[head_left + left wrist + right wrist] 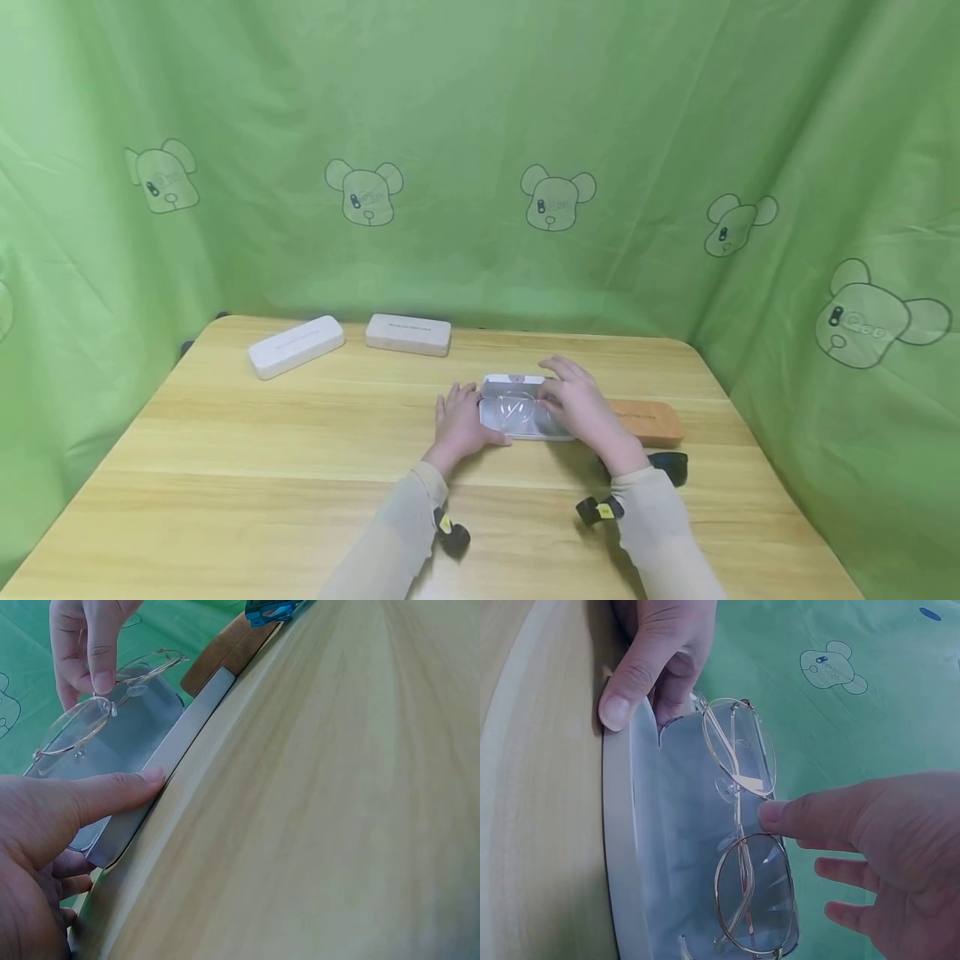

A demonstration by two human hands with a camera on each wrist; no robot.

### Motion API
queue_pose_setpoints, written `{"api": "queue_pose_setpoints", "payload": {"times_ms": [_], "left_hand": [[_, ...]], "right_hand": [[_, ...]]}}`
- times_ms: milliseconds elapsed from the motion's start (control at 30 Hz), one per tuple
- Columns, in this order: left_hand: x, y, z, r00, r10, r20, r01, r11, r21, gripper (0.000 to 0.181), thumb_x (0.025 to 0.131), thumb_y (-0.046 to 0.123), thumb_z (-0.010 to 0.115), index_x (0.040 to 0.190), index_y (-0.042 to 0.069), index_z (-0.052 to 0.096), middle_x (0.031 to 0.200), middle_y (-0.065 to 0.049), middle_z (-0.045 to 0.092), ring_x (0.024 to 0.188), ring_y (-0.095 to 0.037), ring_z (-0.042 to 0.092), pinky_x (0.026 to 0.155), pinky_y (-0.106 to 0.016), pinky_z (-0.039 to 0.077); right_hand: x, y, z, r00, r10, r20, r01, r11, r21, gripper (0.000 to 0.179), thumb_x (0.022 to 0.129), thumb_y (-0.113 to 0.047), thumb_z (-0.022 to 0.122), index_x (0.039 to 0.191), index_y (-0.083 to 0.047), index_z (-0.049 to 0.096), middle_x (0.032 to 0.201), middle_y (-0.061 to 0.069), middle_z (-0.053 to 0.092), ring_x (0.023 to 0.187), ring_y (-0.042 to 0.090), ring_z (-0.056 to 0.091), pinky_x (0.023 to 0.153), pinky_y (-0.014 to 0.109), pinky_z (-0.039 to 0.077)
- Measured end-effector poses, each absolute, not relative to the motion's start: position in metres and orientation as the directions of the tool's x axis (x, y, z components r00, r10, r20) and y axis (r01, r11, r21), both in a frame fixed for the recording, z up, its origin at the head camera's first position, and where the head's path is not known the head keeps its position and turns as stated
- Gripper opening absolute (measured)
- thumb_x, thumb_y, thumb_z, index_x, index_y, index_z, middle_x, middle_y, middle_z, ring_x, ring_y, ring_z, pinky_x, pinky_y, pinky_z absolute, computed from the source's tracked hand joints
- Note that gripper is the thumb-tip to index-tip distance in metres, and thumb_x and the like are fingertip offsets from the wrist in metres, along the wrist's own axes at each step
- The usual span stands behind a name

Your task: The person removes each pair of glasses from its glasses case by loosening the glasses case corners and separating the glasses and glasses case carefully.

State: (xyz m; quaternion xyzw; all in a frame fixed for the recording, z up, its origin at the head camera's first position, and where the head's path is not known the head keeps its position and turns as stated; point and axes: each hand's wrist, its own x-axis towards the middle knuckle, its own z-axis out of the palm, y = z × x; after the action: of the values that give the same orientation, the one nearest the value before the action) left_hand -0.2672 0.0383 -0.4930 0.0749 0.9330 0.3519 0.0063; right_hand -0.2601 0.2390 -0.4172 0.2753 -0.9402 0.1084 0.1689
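Note:
An open eyeglass case with a grey lining lies on the table in front of me. Thin gold-rimmed eyeglasses with clear lenses are at the case, their temples folded behind the lenses. My right hand pinches them near the bridge; in the right wrist view the thumb is there and the index fingertip is hidden. My left hand grips the left end of the case, its thumb along the front wall and other fingers around the end.
A brown-orange glasses case lies right of the open one. Dark sunglasses lie partly behind the right wrist. Two closed pale cases, one at the back left and another pale case, stand near the far edge. A green curtain surrounds the table.

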Motion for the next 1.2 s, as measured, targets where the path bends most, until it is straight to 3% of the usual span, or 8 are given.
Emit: {"api": "queue_pose_setpoints", "payload": {"times_ms": [433, 1200], "left_hand": [[-0.267, 0.039, -0.495, -0.987, 0.149, 0.054, 0.148, 0.737, 0.66, 0.1, 0.057, 0.048, 0.09, 0.137, 0.004, 0.051, 0.153, -0.014, 0.042, 0.148, -0.038, 0.024, 0.122, -0.061, 0.008], [-0.267, 0.039, -0.495, -0.987, 0.151, 0.047, 0.144, 0.728, 0.671, 0.099, 0.057, 0.046, 0.09, 0.138, 0.005, 0.05, 0.153, -0.014, 0.041, 0.148, -0.039, 0.024, 0.122, -0.061, 0.007]], "right_hand": [[-0.255, 0.241, -0.413, -0.784, -0.493, 0.376, -0.568, 0.815, -0.115, 0.009, 0.076, -0.009, 0.079, 0.081, -0.008, 0.071, 0.133, 0.021, 0.059, 0.13, 0.045, 0.047, 0.11, 0.063, 0.036], [-0.23, 0.249, -0.414, -0.712, -0.555, 0.43, -0.638, 0.767, -0.068, 0.013, 0.074, -0.008, 0.082, 0.079, -0.01, 0.07, 0.128, 0.019, 0.063, 0.128, 0.044, 0.051, 0.108, 0.062, 0.04]]}}
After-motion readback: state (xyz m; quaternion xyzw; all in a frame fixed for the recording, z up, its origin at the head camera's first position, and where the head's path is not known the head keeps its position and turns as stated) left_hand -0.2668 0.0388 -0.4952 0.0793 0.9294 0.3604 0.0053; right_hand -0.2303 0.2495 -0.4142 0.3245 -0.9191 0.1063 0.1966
